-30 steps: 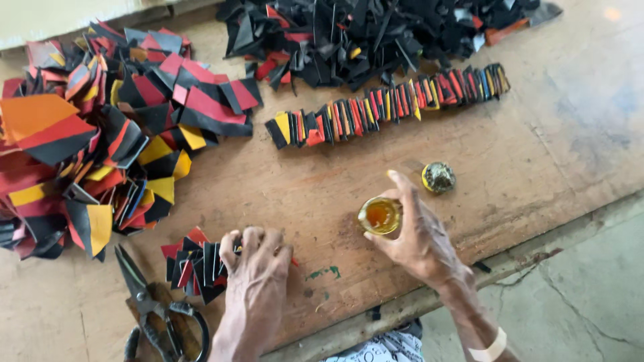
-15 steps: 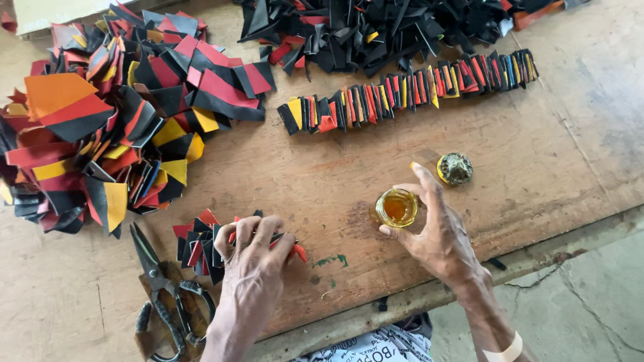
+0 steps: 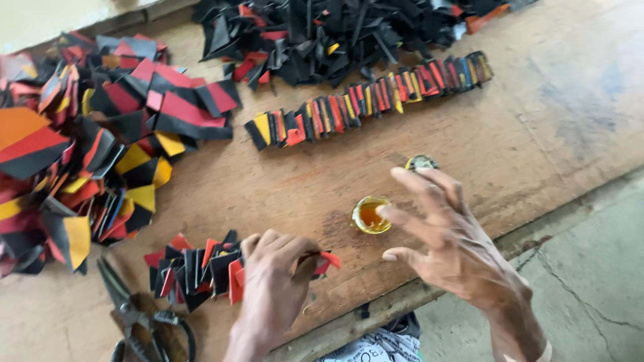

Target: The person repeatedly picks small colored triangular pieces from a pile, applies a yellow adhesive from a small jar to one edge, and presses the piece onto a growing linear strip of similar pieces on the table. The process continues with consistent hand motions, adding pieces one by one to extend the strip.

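Now right hand (image 3: 446,245) off glue pot (image 3: 371,214)

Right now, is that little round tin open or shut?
Open. The small tin shows amber liquid inside, and what looks like its lid lies apart on the wooden table.

A little round pot (image 3: 370,214) of orange glue stands open on the wood surface (image 3: 537,134). Beside it, a small bunch of red and black pieces (image 3: 201,268) lies flat.
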